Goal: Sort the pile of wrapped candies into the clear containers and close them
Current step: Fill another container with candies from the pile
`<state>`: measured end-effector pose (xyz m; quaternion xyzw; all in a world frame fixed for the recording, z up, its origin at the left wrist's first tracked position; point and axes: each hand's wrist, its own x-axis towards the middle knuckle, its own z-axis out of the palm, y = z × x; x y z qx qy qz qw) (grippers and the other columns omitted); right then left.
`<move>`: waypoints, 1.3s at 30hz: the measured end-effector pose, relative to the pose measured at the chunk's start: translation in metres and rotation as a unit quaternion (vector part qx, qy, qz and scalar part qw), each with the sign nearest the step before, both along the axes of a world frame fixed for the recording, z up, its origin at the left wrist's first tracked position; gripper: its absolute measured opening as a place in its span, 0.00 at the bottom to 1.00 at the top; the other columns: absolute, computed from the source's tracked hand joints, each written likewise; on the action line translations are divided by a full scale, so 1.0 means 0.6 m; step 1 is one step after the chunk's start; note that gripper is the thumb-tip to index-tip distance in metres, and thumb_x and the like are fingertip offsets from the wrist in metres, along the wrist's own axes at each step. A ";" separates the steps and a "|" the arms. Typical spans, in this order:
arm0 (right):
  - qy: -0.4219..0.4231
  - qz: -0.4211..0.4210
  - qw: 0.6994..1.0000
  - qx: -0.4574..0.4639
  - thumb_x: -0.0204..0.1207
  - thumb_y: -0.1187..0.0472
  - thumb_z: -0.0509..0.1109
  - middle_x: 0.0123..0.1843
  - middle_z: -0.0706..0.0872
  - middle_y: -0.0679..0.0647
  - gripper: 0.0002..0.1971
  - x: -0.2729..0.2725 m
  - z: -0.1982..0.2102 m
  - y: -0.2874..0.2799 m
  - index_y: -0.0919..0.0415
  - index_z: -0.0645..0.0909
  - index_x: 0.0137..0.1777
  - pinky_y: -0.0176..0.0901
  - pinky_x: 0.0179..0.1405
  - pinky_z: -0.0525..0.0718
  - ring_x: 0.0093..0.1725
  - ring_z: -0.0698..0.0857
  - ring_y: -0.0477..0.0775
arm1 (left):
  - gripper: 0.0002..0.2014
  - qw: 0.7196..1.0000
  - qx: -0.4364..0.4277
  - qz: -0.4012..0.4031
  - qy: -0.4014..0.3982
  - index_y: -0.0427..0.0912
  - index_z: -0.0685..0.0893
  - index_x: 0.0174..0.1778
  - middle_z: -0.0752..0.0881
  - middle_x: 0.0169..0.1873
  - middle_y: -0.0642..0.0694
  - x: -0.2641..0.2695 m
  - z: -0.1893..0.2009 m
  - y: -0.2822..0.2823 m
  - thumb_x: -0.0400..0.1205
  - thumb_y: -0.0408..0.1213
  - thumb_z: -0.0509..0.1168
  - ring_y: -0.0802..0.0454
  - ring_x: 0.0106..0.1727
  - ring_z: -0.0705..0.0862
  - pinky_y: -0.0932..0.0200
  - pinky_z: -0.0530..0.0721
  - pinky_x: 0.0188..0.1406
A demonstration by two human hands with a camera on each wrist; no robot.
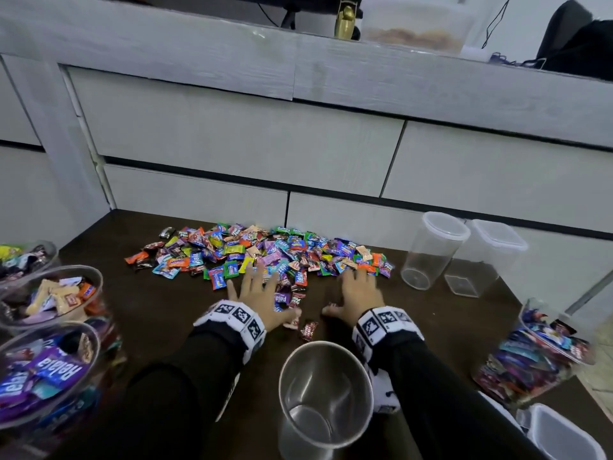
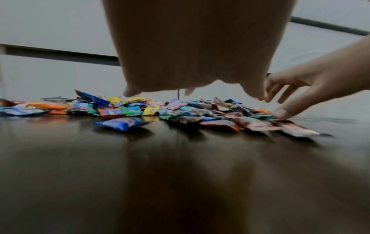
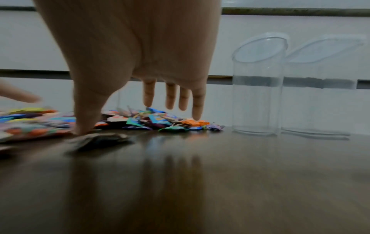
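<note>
A wide pile of wrapped candies (image 1: 258, 254) (image 2: 180, 109) (image 3: 160, 120) lies on the dark table (image 1: 166, 310). My left hand (image 1: 258, 287) is spread flat over the pile's near edge, fingers straight, above the wrappers in the left wrist view. My right hand (image 1: 360, 290) (image 3: 140, 110) is also spread flat at the pile's right near edge; its thumb presses a dark-wrapped candy (image 3: 98, 139) against the table. A few red-wrapped candies (image 1: 308, 328) lie loose between my wrists. An empty clear round container (image 1: 325, 393) stands open just in front of me.
Several open containers with sorted candies stand at the left (image 1: 49, 293) and one at the right (image 1: 537, 350). Two empty clear containers (image 1: 434, 250) (image 3: 258, 88) with lids stand at the back right. White drawer fronts (image 1: 232, 134) rise behind the table.
</note>
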<state>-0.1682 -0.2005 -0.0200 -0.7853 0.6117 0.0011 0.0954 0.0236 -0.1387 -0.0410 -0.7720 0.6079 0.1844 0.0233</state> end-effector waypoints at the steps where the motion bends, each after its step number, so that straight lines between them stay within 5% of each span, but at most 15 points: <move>1: 0.000 -0.030 1.000 -0.004 0.63 0.34 0.76 0.78 0.62 0.60 0.48 -0.004 -0.002 -0.020 0.56 0.60 0.77 0.62 0.71 0.71 0.77 0.62 0.64 | 0.53 0.999 -0.020 0.033 0.002 0.51 0.39 0.86 0.29 0.84 0.44 0.012 0.006 -0.013 0.75 0.77 0.53 0.41 0.84 0.28 0.29 0.36 0.79; 5: -0.044 -0.122 0.992 -0.002 0.63 0.25 0.68 0.86 0.46 0.57 0.55 -0.019 -0.016 -0.099 0.54 0.50 0.83 0.74 0.76 0.55 0.83 0.45 0.68 | 0.52 0.978 -0.104 0.180 -0.007 0.44 0.43 0.87 0.36 0.85 0.38 0.068 0.021 -0.072 0.76 0.77 0.45 0.36 0.84 0.33 0.26 0.41 0.79; 10: -0.027 -0.100 0.995 -0.008 0.64 0.22 0.61 0.84 0.54 0.62 0.53 -0.011 -0.029 -0.176 0.54 0.54 0.82 0.70 0.79 0.51 0.82 0.50 0.70 | 0.51 0.955 -0.138 0.262 -0.019 0.42 0.51 0.87 0.44 0.86 0.35 0.127 0.009 -0.129 0.76 0.76 0.48 0.31 0.85 0.38 0.25 0.44 0.78; 16: -0.055 -0.031 0.997 0.034 0.65 0.22 0.60 0.85 0.52 0.59 0.49 0.040 -0.048 -0.192 0.46 0.52 0.82 0.69 0.79 0.55 0.82 0.52 0.71 | 0.49 0.988 -0.042 0.151 -0.004 0.54 0.43 0.87 0.38 0.86 0.39 0.142 -0.020 -0.170 0.74 0.78 0.43 0.29 0.84 0.35 0.28 0.38 0.81; 21: 0.011 0.044 0.999 0.019 0.68 0.24 0.59 0.85 0.51 0.59 0.48 0.073 -0.048 -0.157 0.46 0.48 0.83 0.70 0.76 0.59 0.81 0.52 0.71 | 0.52 0.998 -0.028 0.050 -0.032 0.56 0.39 0.86 0.37 0.86 0.40 0.087 -0.032 -0.168 0.72 0.79 0.48 0.32 0.85 0.35 0.31 0.41 0.82; 25: 0.045 0.072 0.996 -0.006 0.76 0.34 0.62 0.83 0.55 0.59 0.41 0.075 -0.037 -0.120 0.47 0.50 0.83 0.66 0.71 0.68 0.80 0.57 0.69 | 0.47 0.996 -0.070 0.015 -0.050 0.53 0.44 0.87 0.46 0.86 0.39 0.059 -0.046 -0.142 0.78 0.70 0.59 0.31 0.84 0.45 0.36 0.50 0.83; 29: 0.014 0.083 0.996 0.000 0.82 0.48 0.63 0.78 0.60 0.62 0.30 0.066 -0.020 -0.097 0.51 0.58 0.81 0.60 0.69 0.73 0.75 0.62 0.68 | 0.37 0.993 -0.082 0.009 -0.084 0.59 0.53 0.85 0.56 0.82 0.41 0.050 -0.026 -0.121 0.83 0.62 0.60 0.34 0.78 0.60 0.37 0.67 0.73; 34: 0.004 0.094 0.995 0.031 0.83 0.65 0.59 0.74 0.64 0.66 0.23 0.050 -0.005 -0.080 0.56 0.61 0.77 0.59 0.65 0.76 0.71 0.70 0.69 | 0.30 0.997 -0.073 0.005 -0.017 0.54 0.61 0.82 0.66 0.73 0.35 0.053 0.007 -0.102 0.85 0.52 0.63 0.32 0.71 0.72 0.38 0.79 0.66; 39: -0.065 0.108 0.992 0.027 0.82 0.63 0.63 0.69 0.74 0.65 0.24 0.027 0.008 -0.072 0.61 0.62 0.76 0.49 0.61 0.76 0.66 0.77 0.64 | 0.31 0.997 -0.073 0.018 0.034 0.49 0.69 0.74 0.78 0.62 0.38 0.060 0.021 -0.082 0.80 0.63 0.64 0.37 0.60 0.82 0.45 0.83 0.56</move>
